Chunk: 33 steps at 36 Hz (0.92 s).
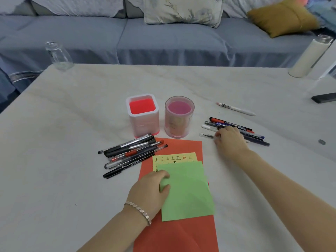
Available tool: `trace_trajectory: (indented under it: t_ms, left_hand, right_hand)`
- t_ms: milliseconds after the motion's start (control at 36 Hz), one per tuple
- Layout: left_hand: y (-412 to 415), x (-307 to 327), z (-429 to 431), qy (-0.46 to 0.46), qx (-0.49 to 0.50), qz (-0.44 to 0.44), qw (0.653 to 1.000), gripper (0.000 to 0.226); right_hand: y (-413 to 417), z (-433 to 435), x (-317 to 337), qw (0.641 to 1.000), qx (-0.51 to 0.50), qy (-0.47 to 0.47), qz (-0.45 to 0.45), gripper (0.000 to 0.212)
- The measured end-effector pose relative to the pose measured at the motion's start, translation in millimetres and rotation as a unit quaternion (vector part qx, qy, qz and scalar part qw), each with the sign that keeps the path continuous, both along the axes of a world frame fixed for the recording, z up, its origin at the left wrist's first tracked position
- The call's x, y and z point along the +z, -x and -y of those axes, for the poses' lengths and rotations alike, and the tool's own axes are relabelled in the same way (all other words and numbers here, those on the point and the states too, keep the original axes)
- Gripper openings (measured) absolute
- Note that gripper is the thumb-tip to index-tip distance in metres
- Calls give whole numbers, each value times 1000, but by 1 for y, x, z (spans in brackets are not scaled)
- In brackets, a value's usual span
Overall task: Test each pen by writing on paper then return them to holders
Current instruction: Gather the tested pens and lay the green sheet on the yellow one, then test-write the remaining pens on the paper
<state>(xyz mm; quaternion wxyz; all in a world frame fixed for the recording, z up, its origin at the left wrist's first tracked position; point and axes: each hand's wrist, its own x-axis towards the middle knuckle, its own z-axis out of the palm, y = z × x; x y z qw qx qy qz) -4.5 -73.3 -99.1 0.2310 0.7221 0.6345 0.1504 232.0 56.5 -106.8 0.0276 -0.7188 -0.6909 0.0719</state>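
Note:
A green paper [187, 193] lies on a yellow note [174, 158] with written characters, both on a red sheet [180, 233]. My left hand [152, 188] pinches the green paper's left edge, thumb on top. My right hand [230, 142] rests over a row of pens [236, 127] to the right of the holders, its fingers curled on a clear pen [206, 135]. A second heap of pens [131, 151] lies left of the red sheet. Behind the papers stand a square white-and-red holder [142, 115] and a round pink holder [179, 117]; no pens show in them.
A single white pen [236, 109] lies apart at the right. A clear glass jar [58, 55] stands at the table's far left corner, a tall white cylinder [309, 57] at the far right, with a dark flat object [323, 98] near it. A grey sofa runs behind the table.

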Motion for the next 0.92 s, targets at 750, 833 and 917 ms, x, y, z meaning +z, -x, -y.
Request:
trace_trajectory:
  t_ms: [750,833,917]
  left_hand:
    - [-29,25,9,-112,-29,162,980,17]
    - [-28,34,14,-110,-83,241,961,21]
    - [-30,37,16,-122,-182,211,953,32]
  right_hand:
    - [50,132,82,910,52,-208,-354,26]
    - [60,135,79,846,-70,17,-529,42]
    - [73,137,80,767,-91,58,-633,37]
